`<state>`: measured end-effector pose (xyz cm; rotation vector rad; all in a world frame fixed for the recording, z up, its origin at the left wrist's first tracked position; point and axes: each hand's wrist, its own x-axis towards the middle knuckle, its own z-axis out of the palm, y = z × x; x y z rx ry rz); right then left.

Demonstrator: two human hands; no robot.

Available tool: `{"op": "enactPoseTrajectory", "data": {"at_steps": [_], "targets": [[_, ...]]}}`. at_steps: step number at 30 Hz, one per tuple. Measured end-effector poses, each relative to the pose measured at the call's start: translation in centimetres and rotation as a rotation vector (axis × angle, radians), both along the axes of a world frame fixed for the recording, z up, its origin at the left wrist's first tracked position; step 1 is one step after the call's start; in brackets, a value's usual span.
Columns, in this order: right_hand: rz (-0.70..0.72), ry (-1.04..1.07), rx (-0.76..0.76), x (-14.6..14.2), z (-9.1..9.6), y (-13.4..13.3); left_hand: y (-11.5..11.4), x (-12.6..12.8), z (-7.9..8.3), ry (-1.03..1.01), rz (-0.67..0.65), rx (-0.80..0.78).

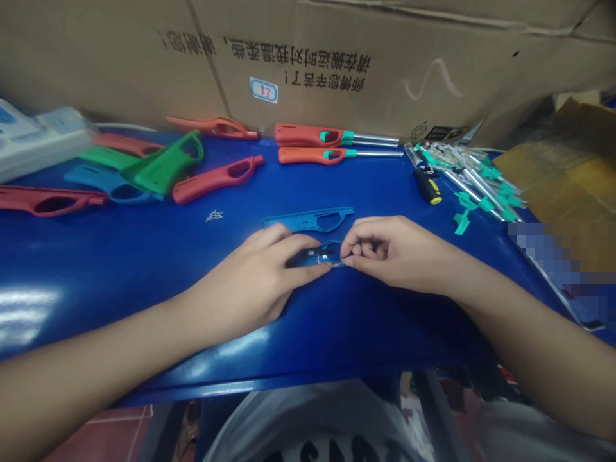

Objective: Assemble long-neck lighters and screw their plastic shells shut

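Observation:
My left hand (267,276) steadies a blue lighter shell half (331,244) on the table, thumb and fingers gripping its two sides. Small dark and silvery parts (317,255) lie inside this shell, partly covered by my fingers. At the shell's right end, the thumb and fingers of my right hand (402,253) are pinched together; whatever is between them is too small or hidden to name. Just behind lies another blue shell half (308,220), its hollow side up, with a trigger opening at its right.
Loose red, green and blue shells (163,168) lie at left, near tiny pale pins (214,216). Two red-orange lighters (312,154) lie behind. Metal tubes with green triggers (476,176) and a black-yellow screwdriver (428,186) are at right. A cardboard box (144,70) borders the back.

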<state>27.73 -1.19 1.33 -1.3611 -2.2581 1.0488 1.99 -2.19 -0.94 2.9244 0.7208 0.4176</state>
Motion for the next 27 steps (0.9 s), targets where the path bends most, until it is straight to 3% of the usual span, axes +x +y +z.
{"op": "enactPoseTrajectory", "data": {"at_steps": [6,12,27], "targets": [[-0.094,0.009,-0.119,-0.12,0.05,-0.07,-0.08,0.07,0.04,-0.003,0.01,-0.003],[-0.078,0.072,-0.215,0.22,-0.08,0.45,-0.07,0.03,-0.1,-0.016,-0.002,-0.016],[-0.037,0.041,-0.142,0.45,-0.04,0.46,-0.18,0.13,-0.14,-0.027,0.005,0.004]]}}
